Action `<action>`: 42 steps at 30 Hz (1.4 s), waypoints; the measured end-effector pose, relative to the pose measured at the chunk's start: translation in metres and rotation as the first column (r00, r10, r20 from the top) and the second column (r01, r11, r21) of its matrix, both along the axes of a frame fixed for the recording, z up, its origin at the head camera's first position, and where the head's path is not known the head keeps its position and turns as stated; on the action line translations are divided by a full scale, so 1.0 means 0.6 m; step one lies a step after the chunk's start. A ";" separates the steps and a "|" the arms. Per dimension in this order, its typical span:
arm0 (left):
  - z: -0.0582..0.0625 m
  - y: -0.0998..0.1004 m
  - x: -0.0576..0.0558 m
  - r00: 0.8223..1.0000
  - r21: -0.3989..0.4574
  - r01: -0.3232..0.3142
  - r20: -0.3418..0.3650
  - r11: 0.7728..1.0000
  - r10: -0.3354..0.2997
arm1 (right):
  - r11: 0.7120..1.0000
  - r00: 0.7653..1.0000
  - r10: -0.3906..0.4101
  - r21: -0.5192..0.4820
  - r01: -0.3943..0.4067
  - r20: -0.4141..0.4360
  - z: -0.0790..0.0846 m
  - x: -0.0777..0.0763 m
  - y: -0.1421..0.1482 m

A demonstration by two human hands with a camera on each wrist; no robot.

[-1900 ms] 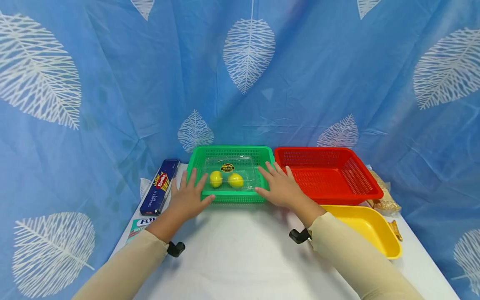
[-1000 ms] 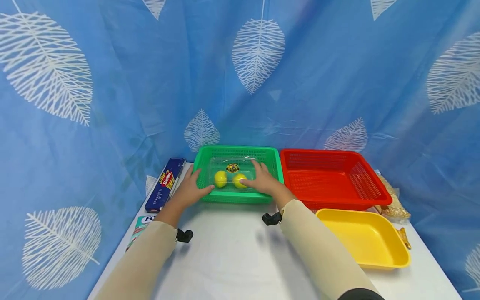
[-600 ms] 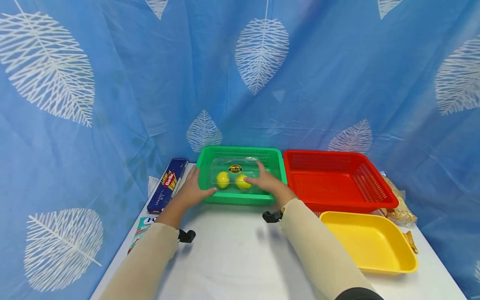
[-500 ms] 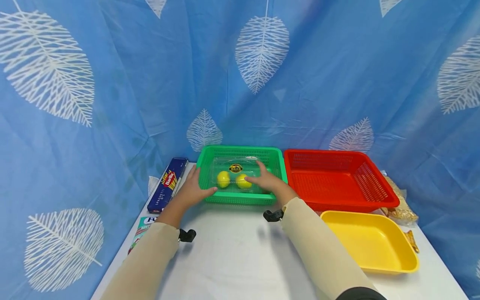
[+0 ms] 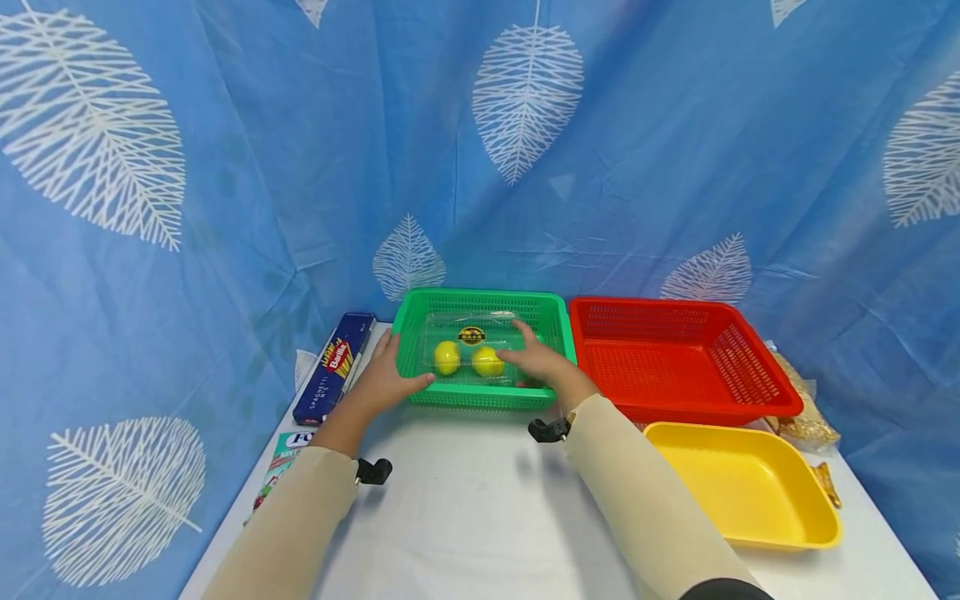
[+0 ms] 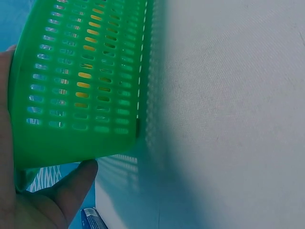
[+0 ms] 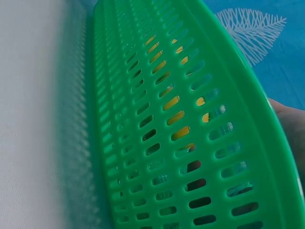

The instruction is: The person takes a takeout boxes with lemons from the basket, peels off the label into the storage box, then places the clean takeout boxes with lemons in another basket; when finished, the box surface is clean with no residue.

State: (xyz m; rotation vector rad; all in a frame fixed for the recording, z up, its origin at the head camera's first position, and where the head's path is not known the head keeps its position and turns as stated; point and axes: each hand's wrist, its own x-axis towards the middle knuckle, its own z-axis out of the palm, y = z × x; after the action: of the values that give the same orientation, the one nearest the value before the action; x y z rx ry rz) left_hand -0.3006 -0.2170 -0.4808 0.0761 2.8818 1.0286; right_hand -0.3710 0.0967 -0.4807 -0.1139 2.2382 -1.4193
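Observation:
The green plastic basket (image 5: 480,398) stands at the back middle of the table. Inside it lies a clear plastic clamshell box (image 5: 472,335) with a black and gold label and two round yellow fruits (image 5: 447,358). My left hand (image 5: 382,385) grips the basket's left front corner; in the left wrist view one finger (image 6: 78,188) presses the outer side. My right hand (image 5: 546,363) reaches over the basket's right rim and holds the right end of the box, thumb on its lid. Through the holes in the right wrist view, fingers show dark inside the basket wall (image 7: 143,109).
To the right stands a red basket (image 5: 645,406), with a yellow tray (image 5: 731,479) in front. A bag of grains (image 5: 806,417) and a small golden packet (image 5: 827,483) lie beyond. On the left are a blue spaghetti box (image 5: 335,371) and a green packet (image 5: 281,462). A blue curtain hangs behind.
Both hands first hovered spread at the basket's sides. The left settled on the left corner; the right went into the basket and took hold of the box's right end. The view shifted slightly.

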 end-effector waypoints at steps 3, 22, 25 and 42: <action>0.002 0.001 -0.001 1.000 -0.001 -0.002 -0.010 1.000 0.002 | 1.000 1.000 -0.001 -0.005 0.001 -0.006 0.002 -0.001 0.001; -0.002 0.002 -0.004 1.000 0.009 -0.010 -0.007 1.000 0.010 | 0.999 0.999 -0.027 -0.047 0.025 -0.036 0.007 -0.002 0.004; -0.003 0.002 -0.003 1.000 0.009 -0.015 -0.004 1.000 0.015 | 0.997 0.998 -0.041 -0.073 0.038 -0.041 0.006 -0.002 0.004; -0.003 0.005 0.002 1.000 0.024 -0.008 0.012 1.000 0.008 | 0.948 0.978 -0.209 -0.244 0.206 0.012 0.018 0.005 0.005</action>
State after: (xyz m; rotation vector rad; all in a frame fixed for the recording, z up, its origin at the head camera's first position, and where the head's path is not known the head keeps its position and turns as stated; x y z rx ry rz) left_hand -0.2997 -0.2142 -0.4824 0.0599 2.8616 1.0607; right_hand -0.3681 0.0997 -0.4701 0.0330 2.1274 -1.8089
